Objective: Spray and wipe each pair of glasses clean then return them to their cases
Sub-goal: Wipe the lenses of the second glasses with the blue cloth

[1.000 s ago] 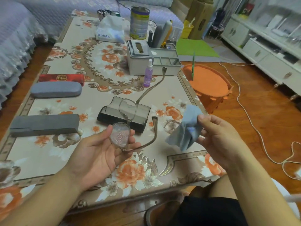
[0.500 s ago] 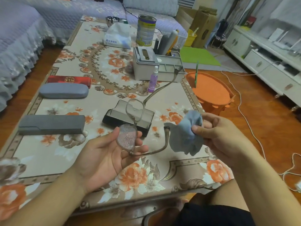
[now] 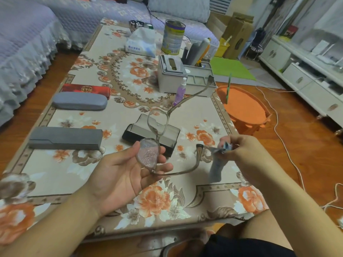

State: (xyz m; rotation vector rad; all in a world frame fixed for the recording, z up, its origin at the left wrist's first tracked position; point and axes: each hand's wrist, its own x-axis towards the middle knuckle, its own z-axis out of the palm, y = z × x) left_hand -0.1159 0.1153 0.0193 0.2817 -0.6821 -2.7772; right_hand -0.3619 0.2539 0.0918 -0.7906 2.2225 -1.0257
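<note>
While the long table [image 3: 61, 164] lay under its floral oilcloth, four cases sat on it: a red rectangular one [image 3: 86, 89], a rounded grey hard-shell one [image 3: 79, 103], a flat dark grey box [image 3: 65, 138], and an open black case [image 3: 151, 136] with a pale lining. One slim purple spray bottle [image 3: 180, 93] stood upright beside a grey plastic organiser [image 3: 183, 80]. The single pair of glasses [image 3: 157, 141], clear greyish plastic, was held above the near end, its front running away from the person, one temple reaching toward the organiser, the other pointing right. The left hand [image 3: 126, 175], palm up, pinched the near, droplet-speckled lens. The right hand [image 3: 241, 151] pinched one crumpled blue-grey cloth [image 3: 216, 167] by that temple's tip.
</note>
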